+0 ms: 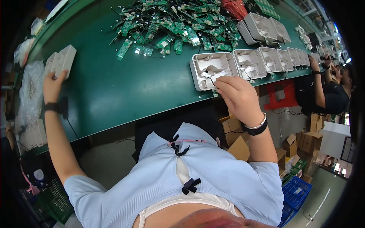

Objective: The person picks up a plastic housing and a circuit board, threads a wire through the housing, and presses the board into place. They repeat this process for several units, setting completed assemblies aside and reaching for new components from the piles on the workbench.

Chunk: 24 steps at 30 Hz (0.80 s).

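Observation:
At the far left, my left hand [54,85] is closed around a white plastic housing [61,60], tilted up at the table's left side. My right hand [238,93] is at the near edge of another white housing [203,81], the leftmost of a row lying open side up. Its thumb and fingers pinch a small green circuit board [215,93] at that edge; the fingers partly hide it. A thin black wire [210,78] runs from inside the housing toward my fingertips.
A big heap of green circuit boards with wires [167,30] covers the table's far middle. More white housings [249,64] run off to the right, others [262,28] are stacked behind. A plastic bag [32,89] lies left. Co-workers [323,87] sit right; cardboard boxes [292,146] stand below.

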### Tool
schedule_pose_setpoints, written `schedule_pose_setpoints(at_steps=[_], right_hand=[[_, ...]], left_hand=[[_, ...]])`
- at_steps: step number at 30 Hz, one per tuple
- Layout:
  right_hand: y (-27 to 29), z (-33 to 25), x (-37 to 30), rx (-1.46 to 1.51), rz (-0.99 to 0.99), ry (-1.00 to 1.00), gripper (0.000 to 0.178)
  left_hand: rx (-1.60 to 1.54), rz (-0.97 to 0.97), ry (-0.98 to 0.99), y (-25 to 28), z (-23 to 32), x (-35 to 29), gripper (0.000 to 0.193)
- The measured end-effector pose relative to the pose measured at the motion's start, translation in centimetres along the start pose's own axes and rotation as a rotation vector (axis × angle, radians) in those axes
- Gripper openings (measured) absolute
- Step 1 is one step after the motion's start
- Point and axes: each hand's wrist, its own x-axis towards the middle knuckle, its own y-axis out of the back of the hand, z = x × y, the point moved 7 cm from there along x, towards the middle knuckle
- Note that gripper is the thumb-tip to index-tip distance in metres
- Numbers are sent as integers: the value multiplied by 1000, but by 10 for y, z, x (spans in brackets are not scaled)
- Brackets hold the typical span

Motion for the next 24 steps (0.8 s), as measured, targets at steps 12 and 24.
schedule_pose_setpoints(at_steps=[12,24], right_hand=[[32,123,140,-277,-1,-164,21],[-7,183,159,426,-181,-549,27]], left_hand=[[-216,119,-515,9,175,-280,69],[-88,115,-528,-25,202,-300,71]])
